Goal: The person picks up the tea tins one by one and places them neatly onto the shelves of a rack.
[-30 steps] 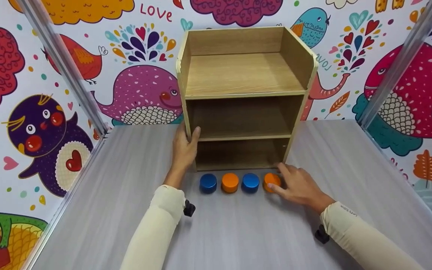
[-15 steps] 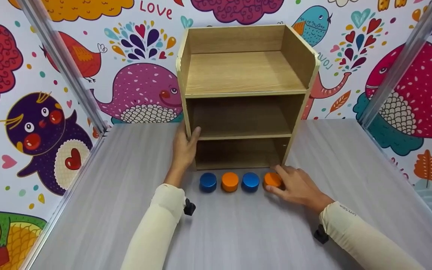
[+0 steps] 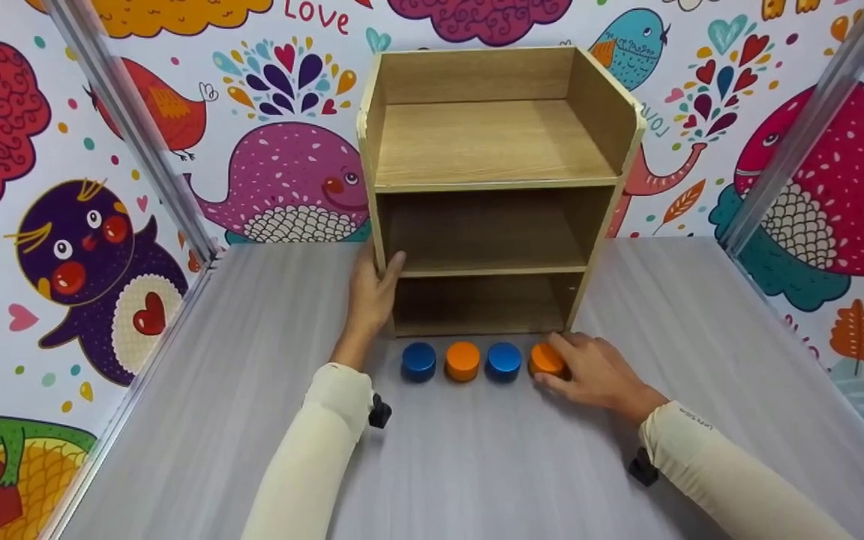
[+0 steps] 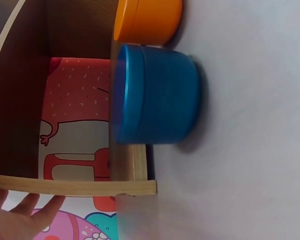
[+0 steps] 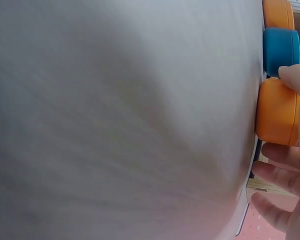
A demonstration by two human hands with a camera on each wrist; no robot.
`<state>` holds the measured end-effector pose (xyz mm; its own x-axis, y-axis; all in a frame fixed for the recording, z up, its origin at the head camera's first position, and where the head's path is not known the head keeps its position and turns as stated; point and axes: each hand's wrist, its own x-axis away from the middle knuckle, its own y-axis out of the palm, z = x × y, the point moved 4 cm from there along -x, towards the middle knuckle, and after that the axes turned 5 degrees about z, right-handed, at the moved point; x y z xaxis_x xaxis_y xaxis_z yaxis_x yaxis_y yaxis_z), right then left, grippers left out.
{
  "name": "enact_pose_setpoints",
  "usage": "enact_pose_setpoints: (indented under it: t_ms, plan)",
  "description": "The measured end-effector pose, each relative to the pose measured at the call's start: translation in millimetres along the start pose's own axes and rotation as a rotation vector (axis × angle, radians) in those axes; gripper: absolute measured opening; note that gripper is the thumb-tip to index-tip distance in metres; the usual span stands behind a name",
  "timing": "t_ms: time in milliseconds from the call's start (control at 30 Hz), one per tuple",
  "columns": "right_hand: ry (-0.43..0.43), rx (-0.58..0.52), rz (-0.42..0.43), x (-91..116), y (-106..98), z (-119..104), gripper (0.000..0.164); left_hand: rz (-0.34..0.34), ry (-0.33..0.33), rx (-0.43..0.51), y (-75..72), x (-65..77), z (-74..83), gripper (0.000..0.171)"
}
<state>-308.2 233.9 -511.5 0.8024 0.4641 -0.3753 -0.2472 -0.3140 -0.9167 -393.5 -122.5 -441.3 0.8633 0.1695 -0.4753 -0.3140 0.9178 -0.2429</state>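
A small wooden shelf unit (image 3: 499, 146) with an open top and two compartments stands on the grey table. My left hand (image 3: 370, 300) holds its left side panel, thumb at the front edge and fingers along the outside. Just before the shelf, several round lidded tins make a row: a blue tin (image 3: 418, 362) at the left, an orange tin (image 3: 462, 362), another blue tin (image 3: 503, 363) and a second orange tin (image 3: 544, 360) at the right end. Around that last tin my right hand (image 3: 595, 373) has its thumb on one side and fingers on the other.
Both shelf compartments face the front, behind the tins. Printed cartoon panels (image 3: 289, 176) wall in the back and sides, with metal posts (image 3: 132, 127) at the corners. The grey tabletop (image 3: 477, 465) extends in front of the row.
The right thumb has slid slightly down the front of the rightmost orange tin and the fingertips have drawn in around it. The left hand and the tins keep their places; the head view shifts slightly.
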Motion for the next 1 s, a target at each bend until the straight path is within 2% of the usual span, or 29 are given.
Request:
enact_pose_setpoints:
  t_ms: [200,467,633,1000]
  plan:
    - [-0.042,0.017,0.048,0.7,-1.1,-1.0,0.051,-0.007,-0.005,-0.019,-0.3,0.3,-0.8,0.071]
    - [-0.017,0.018,-0.005,-1.5,0.7,-2.7,0.048,-0.014,-0.019,-0.021,-0.3,0.2,-0.7,0.071]
    - [-0.018,0.025,-0.003,-1.8,-0.9,-3.6,0.049,-0.021,-0.035,-0.012,0.7,-0.7,-2.2,0.072]
    - [-0.024,0.005,0.015,-7.8,-17.2,-7.3,0.047,-0.011,0.000,0.004,0.5,-1.2,-0.3,0.070]
